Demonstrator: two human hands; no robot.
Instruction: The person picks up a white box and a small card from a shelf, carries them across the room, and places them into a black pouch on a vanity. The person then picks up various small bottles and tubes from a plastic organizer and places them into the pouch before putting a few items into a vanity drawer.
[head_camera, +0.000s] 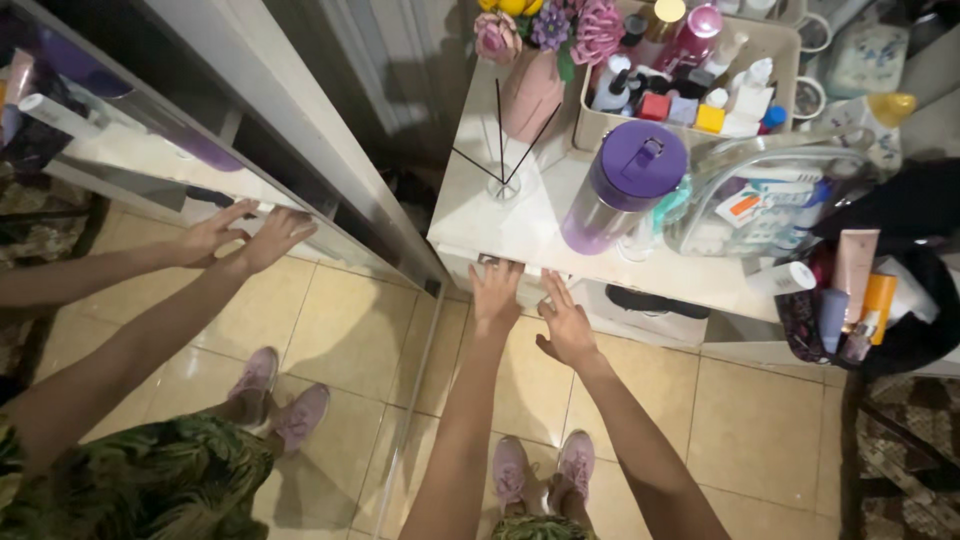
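White laminate is showing along the front edge of the surface (500, 225), and both hands are reaching to it with fingers stretched out. The left hand (497, 295) is lying flat, its grip spread wide, fingertips touching the front lip; it is holding nothing. The right hand (566, 322) is hovering just beside it, a little lower, grip also spread and empty, fingertips close to the same lip; whether they are touching it I cannot tell.

Just beyond the hands a steel tumbler with a purple lid (625, 185) is standing upright. Beside it, to the right, a clear zip pouch (770, 195) is lying on its side, packed with small boxes and tubes in white, blue and orange. Behind both, a beige bin (770, 45) is holding bottles and small square jars in red, yellow, blue and white, with a pink bottle standing at the back. A pink vase of flowers (535, 85) is standing left of the bin, and a glass reed diffuser (503, 180) with dark sticks is sitting in front of the vase. At the surface's right end a pink tube (856, 262), an orange tube (878, 305) and a white roll (781, 278) are leaning out of a dark bag.

On the left a mirror (200, 300) is repeating the arms, the tiled floor (740, 420) and the pink shoes (545, 468).
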